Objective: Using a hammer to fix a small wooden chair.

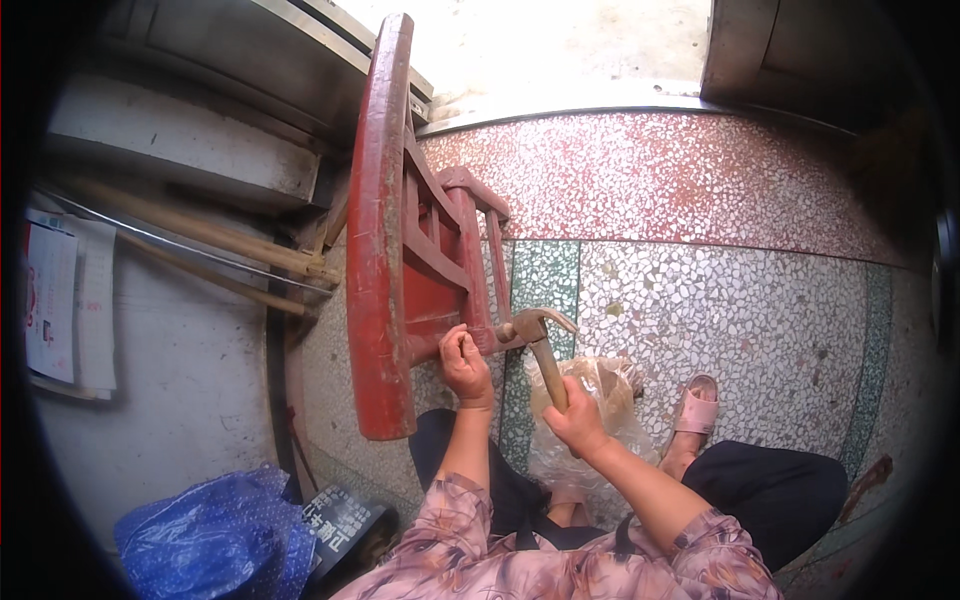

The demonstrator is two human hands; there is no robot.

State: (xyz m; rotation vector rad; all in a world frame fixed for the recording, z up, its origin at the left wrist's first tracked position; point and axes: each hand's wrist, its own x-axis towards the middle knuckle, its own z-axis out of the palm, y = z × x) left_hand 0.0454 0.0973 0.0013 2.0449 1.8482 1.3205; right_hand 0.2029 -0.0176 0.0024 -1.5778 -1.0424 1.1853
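A red wooden chair [376, 250] with worn paint is tipped over in front of me, its long curved top rail towards me on the left. My right hand [578, 418] grips the wooden handle of a claw hammer [546, 362]. The hammer's striking face is right beside the chair's frame, and its claw points right. Close to the same joint, my left hand [467, 372] has its fingers pinched together against the chair. Whatever those fingers hold, if anything, is too small to make out.
A clear plastic bag [590, 415] lies on the terrazzo floor [720, 330] between my feet. Wooden poles [230, 245] lean at the left by a white panel with papers [75, 300]. A blue bag [220, 540] and a dark box [350, 525] sit lower left. A doorway threshold [570, 112] runs ahead.
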